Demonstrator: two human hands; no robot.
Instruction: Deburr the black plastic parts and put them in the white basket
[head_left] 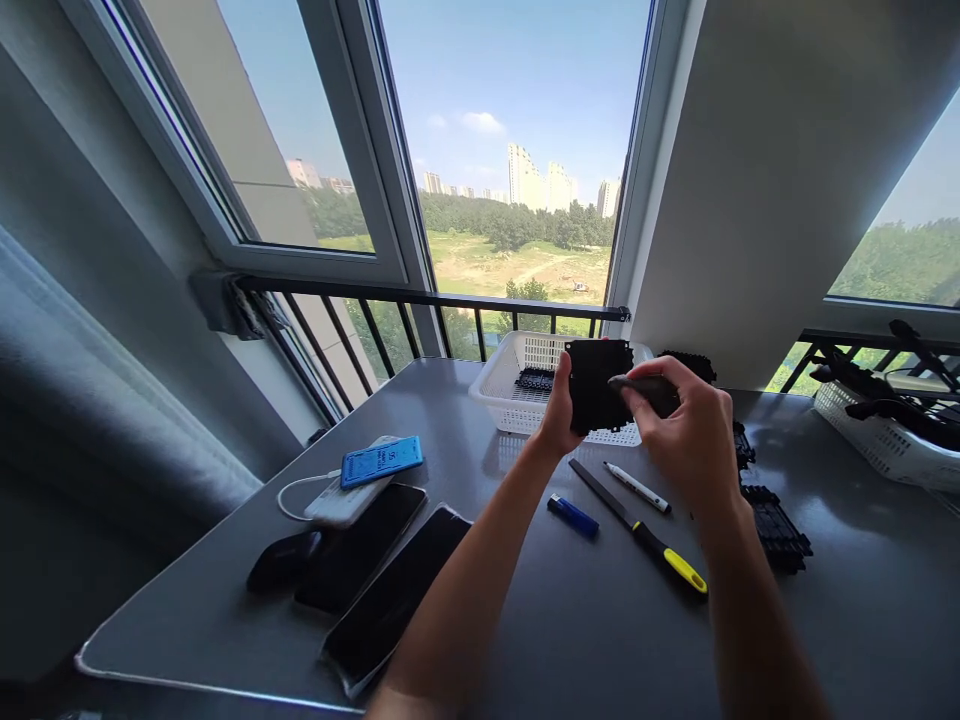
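Note:
My left hand (pixel 559 412) is closed on the left edge of a square black plastic panel (pixel 598 385), held up above the table with small tabs along its rim. My right hand (pixel 686 425) pinches a dark grey, blunt-tipped piece (pixel 651 392); its exact kind I cannot make out. The tip of that piece meets the panel's right side, touching it or just in front. Behind the panel stands a white plastic basket (pixel 506 412) with a black slatted part (pixel 534 379) inside. Below my hands lie a file with a black and yellow handle (pixel 664 560), a white marker (pixel 636 487) and a blue lighter (pixel 573 516).
Two phones (pixel 397 590), a black mouse (pixel 283 562) and a white power bank (pixel 349 500) with a blue device (pixel 382 461) lie on the left. More black plastic parts (pixel 776 528) are at the right, beyond them a second white basket (pixel 885 440). A railing (pixel 450 299) crosses the window.

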